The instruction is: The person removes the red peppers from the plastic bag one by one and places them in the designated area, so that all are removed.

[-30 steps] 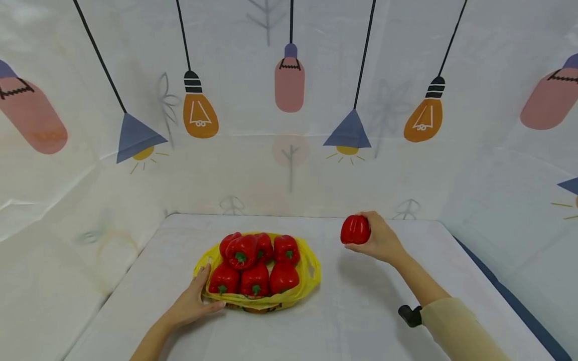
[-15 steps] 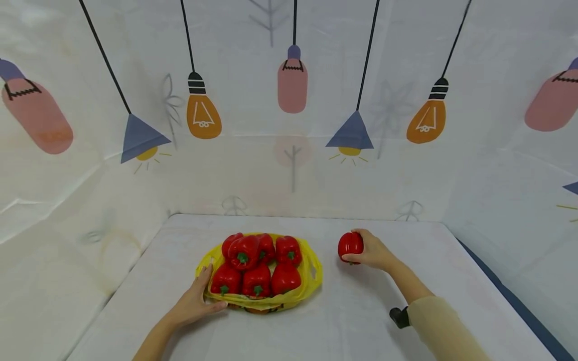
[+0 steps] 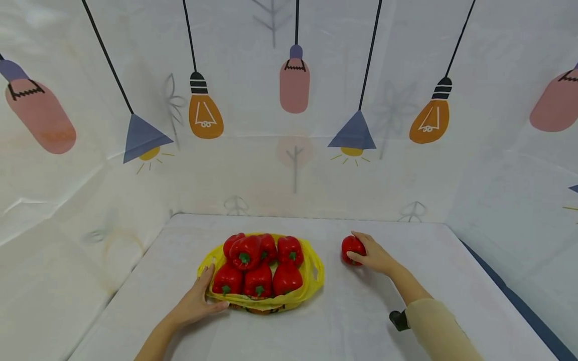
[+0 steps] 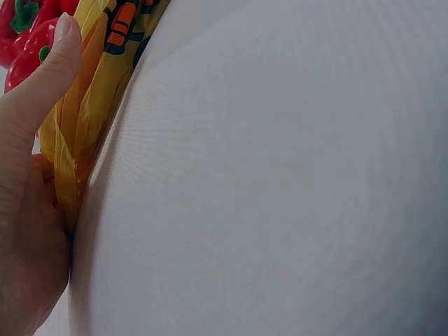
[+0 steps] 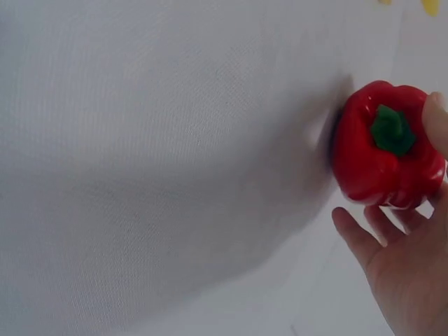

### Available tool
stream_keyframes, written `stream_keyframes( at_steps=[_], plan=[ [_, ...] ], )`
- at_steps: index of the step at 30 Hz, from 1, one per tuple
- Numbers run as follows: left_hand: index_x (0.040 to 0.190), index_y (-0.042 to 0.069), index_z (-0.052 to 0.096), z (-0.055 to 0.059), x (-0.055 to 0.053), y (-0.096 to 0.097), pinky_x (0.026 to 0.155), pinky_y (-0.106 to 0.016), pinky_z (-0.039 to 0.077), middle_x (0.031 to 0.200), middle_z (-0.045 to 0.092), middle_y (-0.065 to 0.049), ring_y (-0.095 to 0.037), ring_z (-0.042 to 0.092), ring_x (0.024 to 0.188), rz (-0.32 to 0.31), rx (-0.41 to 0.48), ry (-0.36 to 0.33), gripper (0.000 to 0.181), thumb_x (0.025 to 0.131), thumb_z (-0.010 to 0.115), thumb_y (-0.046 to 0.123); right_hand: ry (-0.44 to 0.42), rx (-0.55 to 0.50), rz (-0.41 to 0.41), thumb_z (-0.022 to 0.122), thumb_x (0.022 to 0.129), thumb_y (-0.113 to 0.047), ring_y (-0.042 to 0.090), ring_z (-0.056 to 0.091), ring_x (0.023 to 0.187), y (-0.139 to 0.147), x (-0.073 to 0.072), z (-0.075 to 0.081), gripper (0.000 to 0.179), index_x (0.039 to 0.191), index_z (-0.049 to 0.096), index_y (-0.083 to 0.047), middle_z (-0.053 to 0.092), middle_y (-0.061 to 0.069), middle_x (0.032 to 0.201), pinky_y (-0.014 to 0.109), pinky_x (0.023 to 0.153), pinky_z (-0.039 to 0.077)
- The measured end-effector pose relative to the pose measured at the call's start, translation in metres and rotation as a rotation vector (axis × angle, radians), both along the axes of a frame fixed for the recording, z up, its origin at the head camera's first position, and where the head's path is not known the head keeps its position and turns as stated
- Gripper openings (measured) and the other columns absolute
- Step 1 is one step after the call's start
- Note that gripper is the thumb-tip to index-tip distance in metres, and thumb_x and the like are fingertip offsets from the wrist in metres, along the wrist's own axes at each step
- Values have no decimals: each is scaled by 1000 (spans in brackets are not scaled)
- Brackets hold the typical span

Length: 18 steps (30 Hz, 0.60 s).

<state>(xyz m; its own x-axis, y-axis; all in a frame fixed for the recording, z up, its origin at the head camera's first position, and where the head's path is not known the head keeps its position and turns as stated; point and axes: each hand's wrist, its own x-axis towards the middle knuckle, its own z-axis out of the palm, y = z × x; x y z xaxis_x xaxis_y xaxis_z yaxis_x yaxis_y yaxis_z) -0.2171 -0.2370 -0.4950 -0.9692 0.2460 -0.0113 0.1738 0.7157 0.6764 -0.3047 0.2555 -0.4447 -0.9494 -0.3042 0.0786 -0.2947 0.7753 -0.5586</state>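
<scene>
Yellow plastic bag (image 3: 308,287) meets wide left hand (image 3: 196,301) at eight o'clock; at three, wide right hand (image 3: 376,256) touches red bell pepper (image 5: 381,161).

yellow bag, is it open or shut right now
Open: the yellow bag's rim is spread wide in the head view, with the red peppers inside it showing.

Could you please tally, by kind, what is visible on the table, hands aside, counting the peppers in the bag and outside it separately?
Red peppers visible in the bag: 7
Red pepper outside, by the right hand: 1
Yellow plastic bag: 1
Total: 9
</scene>
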Motion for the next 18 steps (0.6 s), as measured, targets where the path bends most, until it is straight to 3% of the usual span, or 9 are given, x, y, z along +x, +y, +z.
stream_keyframes(
  at_steps=[11,14,18],
  plan=[
    [153,-3,4,-1,0,0,108,-67,14,155,3,-31,-53,5,139,0,5,-3,113,79,75,46,2,75,-80,69,82,-53,47,37,127,-3,3,5,95,150,24,-1,32,29,146,63,93,43],
    [152,-3,4,-1,0,0,108,-67,14,155,4,-31,-53,5,139,-1,2,3,113,79,75,46,72,67,-123,72,78,-56,45,34,130,-6,6,9,101,149,24,-3,32,27,147,65,92,42],
    [152,-3,4,0,0,0,108,-67,14,156,3,-30,-52,4,140,1,1,-8,113,79,74,47,241,16,-131,78,74,-51,39,38,129,-10,9,17,100,147,27,-5,35,20,146,61,91,46]
  ],
)
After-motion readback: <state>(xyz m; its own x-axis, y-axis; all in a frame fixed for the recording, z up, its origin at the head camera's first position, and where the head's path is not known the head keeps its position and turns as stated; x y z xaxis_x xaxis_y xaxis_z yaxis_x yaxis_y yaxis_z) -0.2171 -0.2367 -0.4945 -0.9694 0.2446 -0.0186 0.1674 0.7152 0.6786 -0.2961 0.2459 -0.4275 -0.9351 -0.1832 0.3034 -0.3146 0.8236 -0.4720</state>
